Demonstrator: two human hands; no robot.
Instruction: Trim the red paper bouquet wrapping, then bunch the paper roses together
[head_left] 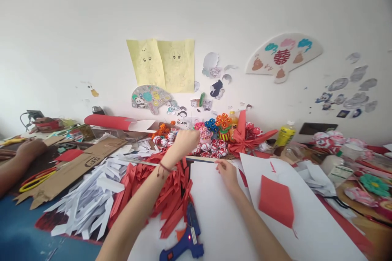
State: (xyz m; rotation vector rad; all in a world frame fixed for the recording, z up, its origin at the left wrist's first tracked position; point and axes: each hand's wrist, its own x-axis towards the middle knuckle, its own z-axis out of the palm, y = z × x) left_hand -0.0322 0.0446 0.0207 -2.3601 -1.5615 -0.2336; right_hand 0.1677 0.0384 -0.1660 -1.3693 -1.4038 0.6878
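While the right hand (229,175) is resting narrowed fingers at the white sheet (219,212)'s far edge, its hold unclear, the left hand (187,142) is hiding its fingers; tugging could be dragging the lit glue gun (183,241) against red strips (171,189).

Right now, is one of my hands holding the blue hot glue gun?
No, the blue hot glue gun lies apart from your left hand and right hand, touched by neither.

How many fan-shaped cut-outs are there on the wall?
2: the smaller fan is just below the left yellow sheet, and the larger fan is farther right, higher up. No others are visible on the wall.
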